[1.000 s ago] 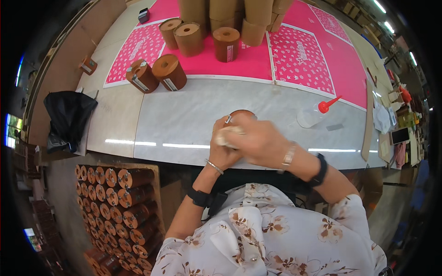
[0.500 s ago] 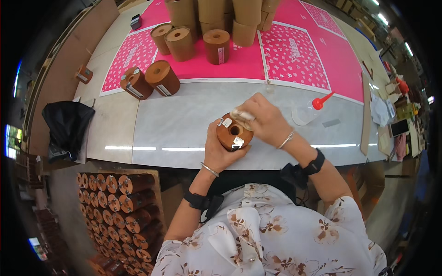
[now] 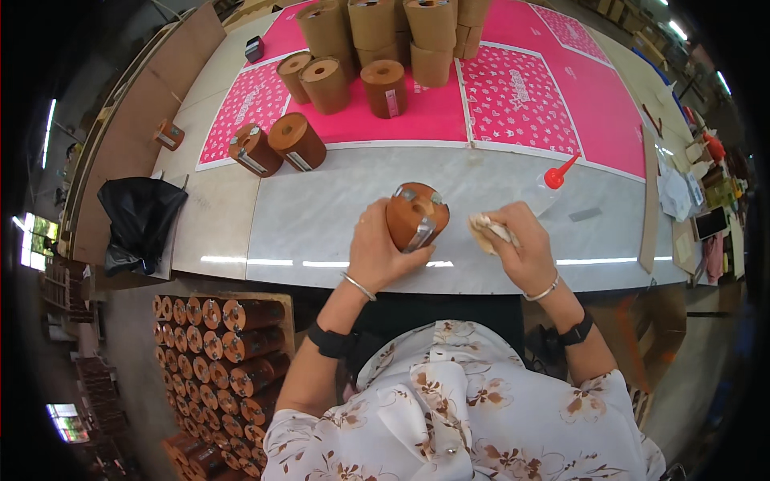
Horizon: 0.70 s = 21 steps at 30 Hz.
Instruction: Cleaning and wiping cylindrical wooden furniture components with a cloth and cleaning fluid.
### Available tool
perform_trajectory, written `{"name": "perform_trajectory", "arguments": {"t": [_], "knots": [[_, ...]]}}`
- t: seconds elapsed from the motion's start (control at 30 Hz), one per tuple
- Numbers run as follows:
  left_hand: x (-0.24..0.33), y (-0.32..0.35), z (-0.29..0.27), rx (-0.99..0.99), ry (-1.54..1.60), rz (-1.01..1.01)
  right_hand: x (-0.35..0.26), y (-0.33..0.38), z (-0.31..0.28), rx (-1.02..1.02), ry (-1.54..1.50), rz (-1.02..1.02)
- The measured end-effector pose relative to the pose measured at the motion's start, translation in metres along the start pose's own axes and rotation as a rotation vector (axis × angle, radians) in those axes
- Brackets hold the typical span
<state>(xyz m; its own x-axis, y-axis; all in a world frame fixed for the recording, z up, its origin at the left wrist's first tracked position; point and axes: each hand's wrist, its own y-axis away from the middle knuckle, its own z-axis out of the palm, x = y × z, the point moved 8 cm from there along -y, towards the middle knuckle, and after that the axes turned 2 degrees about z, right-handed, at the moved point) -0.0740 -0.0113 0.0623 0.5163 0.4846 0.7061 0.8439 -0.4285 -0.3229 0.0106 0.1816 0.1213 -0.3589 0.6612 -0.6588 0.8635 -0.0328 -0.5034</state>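
My left hand is wrapped round a reddish-brown cylinder above the grey tabletop. Its top has a central hole and shiny silvery patches, and a metal strip runs over the near edge. Off to the right, my right hand pinches a crumpled off-white cloth, which is apart from the cylinder. A clear squeeze bottle with a red nozzle is beyond my right hand.
Two similar cylinders stand at the left. Brown-wrapped cylinders are stacked on pink printed sheets at the back. A black bag lies at the left edge. Stacked cylinders fill the area below left.
My right hand and the cloth have come off the cylinder and moved right and nearer. The cylinder has turned and tilted in my left hand. The whole view has shifted slightly.
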Motion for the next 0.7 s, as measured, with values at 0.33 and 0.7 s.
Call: {"name": "perform_trajectory", "arguments": {"t": [0.33, 0.7], "knots": [[-0.022, 0.003, -0.001, -0.009, 0.112, -0.158, 0.038, -0.032, 0.063, 0.093, -0.046, -0.012], [-0.039, 0.030, 0.016, 0.153, 0.124, -0.254, -0.009, -0.026, 0.094, 0.085, 0.186, -0.234]]}}
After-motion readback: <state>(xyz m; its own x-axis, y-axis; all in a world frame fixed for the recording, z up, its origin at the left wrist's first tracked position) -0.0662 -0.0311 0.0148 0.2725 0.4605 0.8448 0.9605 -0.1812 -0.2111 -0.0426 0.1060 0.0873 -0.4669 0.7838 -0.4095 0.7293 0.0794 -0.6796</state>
